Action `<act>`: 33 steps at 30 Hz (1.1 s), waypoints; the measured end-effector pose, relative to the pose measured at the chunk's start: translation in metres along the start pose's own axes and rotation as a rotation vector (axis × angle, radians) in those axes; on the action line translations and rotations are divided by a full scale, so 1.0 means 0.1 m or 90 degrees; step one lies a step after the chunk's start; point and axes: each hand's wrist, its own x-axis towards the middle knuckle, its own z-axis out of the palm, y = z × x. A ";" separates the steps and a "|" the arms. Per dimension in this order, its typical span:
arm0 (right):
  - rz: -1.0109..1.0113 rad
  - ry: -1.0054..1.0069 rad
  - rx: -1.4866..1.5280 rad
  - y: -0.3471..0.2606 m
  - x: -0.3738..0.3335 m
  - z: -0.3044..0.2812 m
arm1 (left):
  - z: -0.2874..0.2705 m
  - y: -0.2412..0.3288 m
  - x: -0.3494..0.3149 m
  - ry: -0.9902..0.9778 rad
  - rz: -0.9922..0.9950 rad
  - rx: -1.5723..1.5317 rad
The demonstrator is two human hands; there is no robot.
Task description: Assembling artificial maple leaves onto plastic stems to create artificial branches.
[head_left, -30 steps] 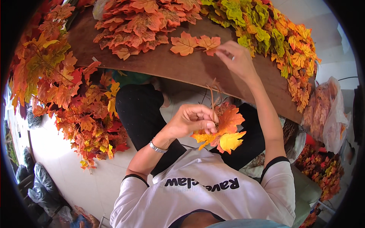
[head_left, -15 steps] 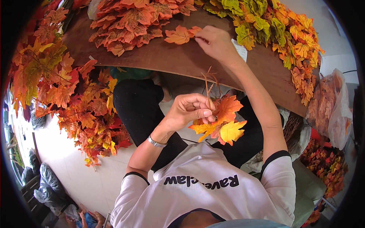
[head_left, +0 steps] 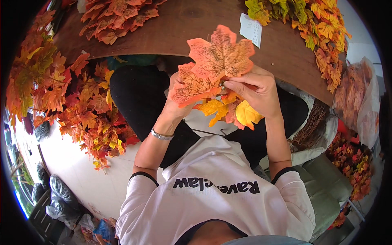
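In front of my chest, both hands meet at a small bunch of artificial maple leaves (head_left: 214,108) in yellow and orange. My right hand (head_left: 261,90) is closed, thumb and fingers pinching a large orange maple leaf (head_left: 220,53) with dark speckles close to its base. Another orange leaf (head_left: 192,86) overlaps my left hand (head_left: 178,94) and conceals most of its fingers. That hand stays behind the leaves at the left side of the bunch, apparently gripping it. The brown stems are hidden behind the leaves.
A brown wooden table (head_left: 175,34) spans the far side, with a pile of orange leaves (head_left: 118,18), a paper slip (head_left: 250,29) and yellow-green leaves (head_left: 281,10). Leafy branches (head_left: 87,114) hang at the left. A plastic bag of leaves (head_left: 357,100) stands at the right.
My right hand has come back from the table with orange leaves and joined my left hand at the bunch. The bunch has moved up a little, and the view has shifted.
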 end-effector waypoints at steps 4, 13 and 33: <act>0.065 0.124 0.235 0.11 -0.05 -0.12 | 0.10 0.09 0.05 -0.079 -0.074 0.002; 0.305 0.140 0.832 0.20 -0.10 0.35 | 0.15 0.04 0.08 -0.113 -0.034 -0.008; -0.043 -0.117 1.132 -0.14 0.11 -0.30 | 0.09 0.04 0.07 -0.103 -0.044 -0.027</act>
